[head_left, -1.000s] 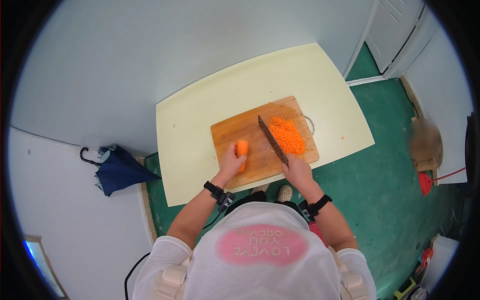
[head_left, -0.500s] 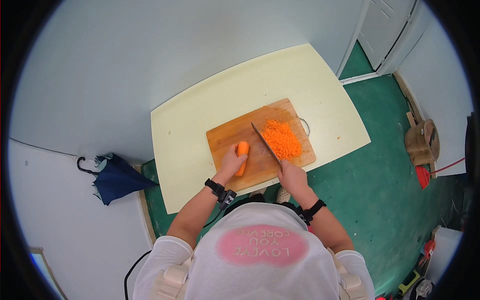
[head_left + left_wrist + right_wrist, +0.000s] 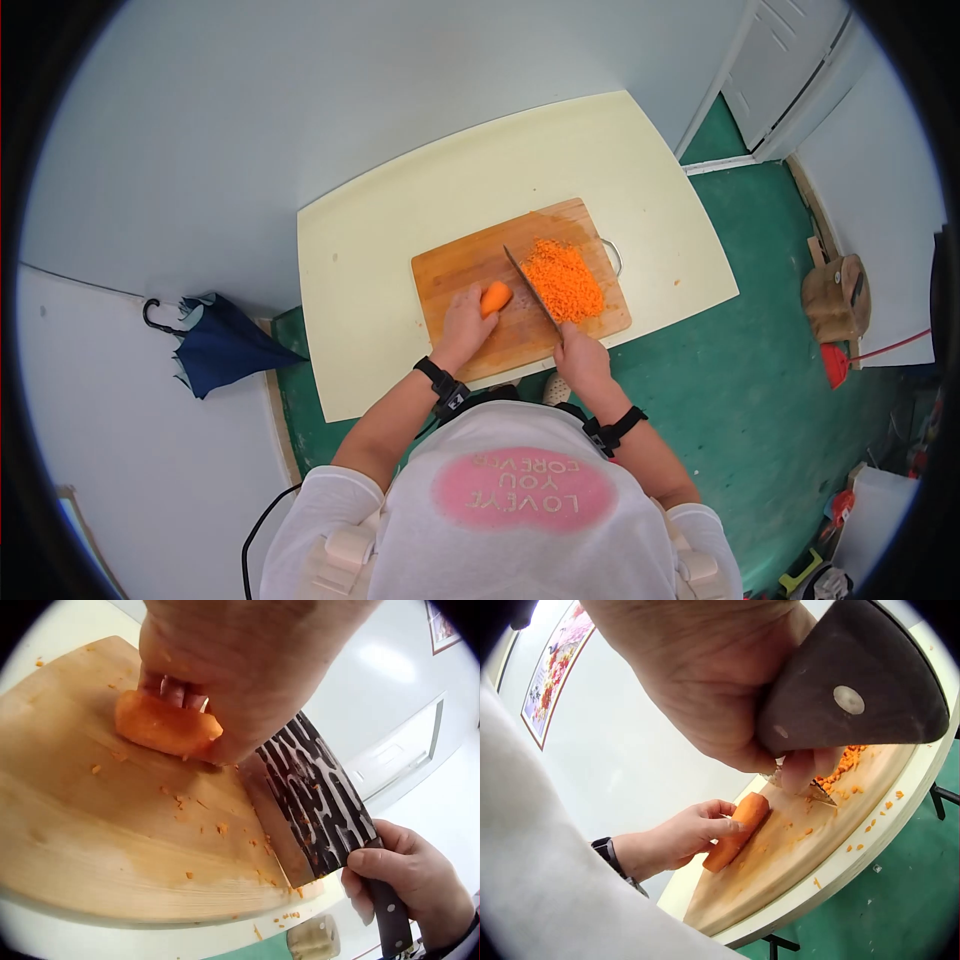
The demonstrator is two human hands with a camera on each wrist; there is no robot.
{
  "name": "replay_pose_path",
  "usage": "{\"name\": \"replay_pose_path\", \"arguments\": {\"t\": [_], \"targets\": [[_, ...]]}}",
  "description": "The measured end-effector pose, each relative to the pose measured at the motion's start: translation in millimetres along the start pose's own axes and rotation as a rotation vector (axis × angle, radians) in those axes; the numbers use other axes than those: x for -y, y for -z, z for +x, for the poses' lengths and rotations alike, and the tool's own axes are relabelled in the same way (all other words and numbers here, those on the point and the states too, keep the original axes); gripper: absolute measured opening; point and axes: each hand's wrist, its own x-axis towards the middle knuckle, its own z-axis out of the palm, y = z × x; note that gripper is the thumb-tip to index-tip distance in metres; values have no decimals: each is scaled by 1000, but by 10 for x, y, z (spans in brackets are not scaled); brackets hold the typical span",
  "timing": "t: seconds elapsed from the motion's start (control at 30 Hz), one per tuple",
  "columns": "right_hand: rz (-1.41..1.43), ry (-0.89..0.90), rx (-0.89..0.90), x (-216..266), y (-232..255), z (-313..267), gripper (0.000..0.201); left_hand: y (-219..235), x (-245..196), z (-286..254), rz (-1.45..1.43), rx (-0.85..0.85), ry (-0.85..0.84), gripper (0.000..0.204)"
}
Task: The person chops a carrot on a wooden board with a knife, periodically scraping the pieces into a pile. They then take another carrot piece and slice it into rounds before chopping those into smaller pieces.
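The left hand (image 3: 464, 325) pinches an orange carrot piece (image 3: 495, 297) on the wooden cutting board (image 3: 455, 270); in the right wrist view the thumb and fingers lie along the carrot (image 3: 739, 832). A dark, broad-bladed cleaver (image 3: 311, 795) is gripped by its handle in the right hand (image 3: 582, 362), its blade edge down at the board. Right of the blade lies a heap of finely chopped carrot (image 3: 563, 280). The blade stands between the heap and the whole piece, apart from the left fingers in the head view.
A pale yellow table (image 3: 380, 220) carries the board, with small carrot crumbs around it. A blue umbrella (image 3: 230, 345) leans by the wall at the left. On the green floor at the right are a brown container (image 3: 835, 300) and a red dustpan (image 3: 834, 366).
The carrot piece has turned from nearly upright to slanting in the head view, with the left hand shifted along it. Since the earliest frame, the cleaver has moved slightly left.
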Motion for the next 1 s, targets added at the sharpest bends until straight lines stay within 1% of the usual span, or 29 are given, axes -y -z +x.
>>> {"name": "replay_pose_path", "arguments": {"t": [0.1, 0.23, 0.3, 0.37, 0.43, 0.47, 0.5, 0.57, 0.67, 0.73, 1.0], "targets": [[-25, -14, 29, -6, -37, 11, 16, -33, 60, -61, -33, -43, -19, 44], [-9, 23, 2, -38, -12, 29, 20, -96, 154, -117, -71, -128, -54, 40], [6, 48, 0, 0, 35, 40, 21, -103, 181, -139, -97, -149, -27, 40], [-9, 101, -53, 74, 109, -21, 20, -130, 192, -171, -124, -164, 8, 40], [-19, 130, -26, 177, 141, -58, 19, -198, 206, -192, -243, -231, 48, 36], [-23, 155, -10, 216, 142, -65, 18, -223, 208, -190, -250, -232, 54, 36], [-29, 156, -6, 229, 125, -65, 18, -237, 206, -185, -229, -259, 43, 33], [-42, 249, 3, 251, 85, -61, 17, -255, 196, -175, -212, -289, 37, 31], [-84, 244, 42, 304, 87, -63, 16, -269, 178, -171, -216, -345, 16, 26], [-96, 256, 37, 309, 84, -77, 16, -320, 202, -149, -203, -395, -14, 24], [-127, 295, 25, 311, 80, -53, 16, -385, 237, -69, -100, -420, -12, 23]]}}
